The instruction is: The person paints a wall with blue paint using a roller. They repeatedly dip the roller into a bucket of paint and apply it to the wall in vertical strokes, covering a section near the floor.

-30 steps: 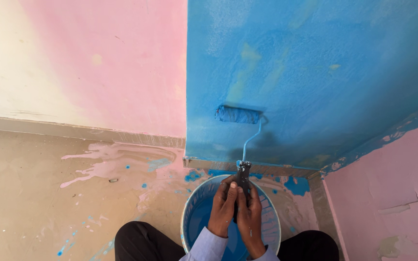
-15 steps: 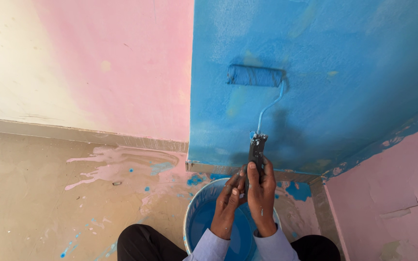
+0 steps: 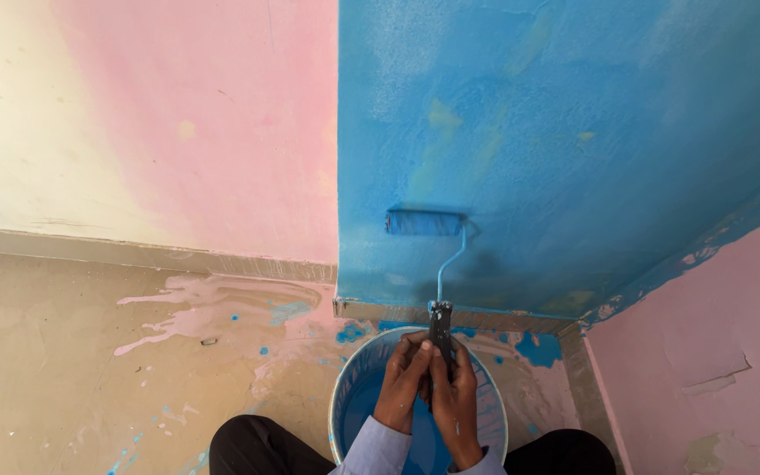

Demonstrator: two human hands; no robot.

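Two hands share one tool: the left hand and the right hand are each in a closed grip around the dark handle of a paint roller, palms nearly touching. The roller's blue sleeve lies flat against the blue wall — low down, just right of the corner where the pink wall begins. Below the hands sits a bucket of blue paint, on a floor splashed pink and blue.
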